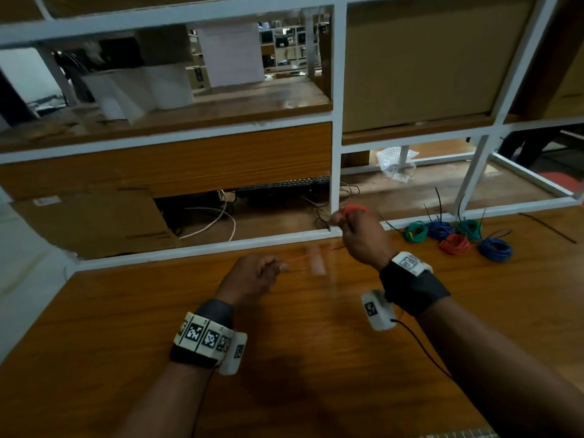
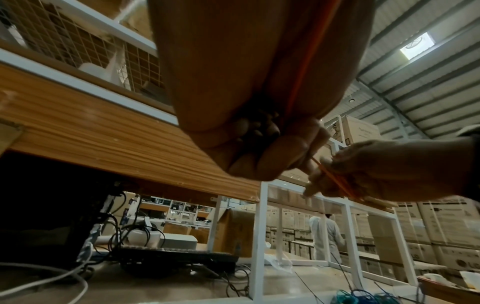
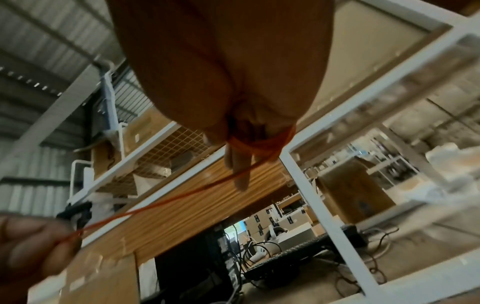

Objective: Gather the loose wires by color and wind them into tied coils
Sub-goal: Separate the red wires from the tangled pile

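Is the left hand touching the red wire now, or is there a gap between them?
Touching. The right wrist view shows the red wire running taut into the pinching fingers of the left hand; the head view agrees.

Both forearms are bare, with no sleeves in view. The left wrist [image 1: 205,336] carries a wide black strap ringed by white blocks, each printed with a black-and-white square marker; a thin black cable trails from it along the arm. The right wrist [image 1: 412,286] wears a similar black band with a white marker block on top and another white, marker-printed housing [image 1: 377,311] hanging beneath, from which a black cable [image 1: 423,349] runs back along the forearm.
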The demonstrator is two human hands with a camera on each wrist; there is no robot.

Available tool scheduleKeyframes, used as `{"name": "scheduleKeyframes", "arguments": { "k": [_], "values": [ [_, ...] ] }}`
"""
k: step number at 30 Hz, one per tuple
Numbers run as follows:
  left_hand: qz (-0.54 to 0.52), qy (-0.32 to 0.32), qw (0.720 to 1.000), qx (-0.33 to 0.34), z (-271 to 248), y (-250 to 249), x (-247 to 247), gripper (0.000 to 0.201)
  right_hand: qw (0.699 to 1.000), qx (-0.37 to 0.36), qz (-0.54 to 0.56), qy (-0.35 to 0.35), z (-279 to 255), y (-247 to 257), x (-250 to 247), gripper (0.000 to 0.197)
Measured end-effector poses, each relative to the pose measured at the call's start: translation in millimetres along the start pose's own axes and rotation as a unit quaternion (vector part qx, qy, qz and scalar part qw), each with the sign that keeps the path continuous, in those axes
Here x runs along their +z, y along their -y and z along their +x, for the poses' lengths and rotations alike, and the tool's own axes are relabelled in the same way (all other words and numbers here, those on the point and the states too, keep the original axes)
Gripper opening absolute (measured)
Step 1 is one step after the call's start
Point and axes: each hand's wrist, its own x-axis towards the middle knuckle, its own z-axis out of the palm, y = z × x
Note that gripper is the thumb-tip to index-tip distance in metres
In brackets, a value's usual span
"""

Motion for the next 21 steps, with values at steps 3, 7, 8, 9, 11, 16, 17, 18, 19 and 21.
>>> {"name": "scheduleKeyframes", "arguments": {
  "k": [3,7,8,9,11,16,17,18,19,21],
  "values": [
    [0.023,-0.032,0.999,0.013,-3,2,-15,0.016,0.991,-0.002,-0.034,0.131,-19,6,-3,0.018],
    [0.046,-0.011,0.998,0.039,-10,0,-33,0.011,0.940,0.036,-0.055,0.336,-35,12,-10,0.026],
    [0.060,0.002,0.997,0.048,-10,0,-37,0.009,0.925,0.042,-0.063,0.374,-37,12,-13,0.033],
    [0.079,0.013,0.995,0.055,-9,0,-41,0.008,0.910,0.049,-0.062,0.407,-39,12,-15,0.038],
    [0.134,0.031,0.988,0.063,-4,3,-50,0.007,0.883,0.060,-0.036,0.463,-41,10,-15,0.042],
    [0.245,0.061,0.956,0.150,22,-9,-59,0.011,0.802,0.025,0.097,0.589,-54,22,0,0.043],
    [0.253,0.048,0.951,0.170,28,-13,-59,0.012,0.782,0.020,0.150,0.605,-58,27,4,0.040],
    [0.258,0.029,0.946,0.195,34,-17,-61,0.011,0.762,0.023,0.208,0.613,-61,31,7,0.038],
    [0.253,0.010,0.943,0.215,40,-21,-63,0.011,0.740,0.032,0.268,0.616,-63,33,9,0.038],
    [0.219,-0.023,0.947,0.235,50,-27,-67,0.011,0.693,0.045,0.374,0.616,-66,34,11,0.039]
  ]
}}
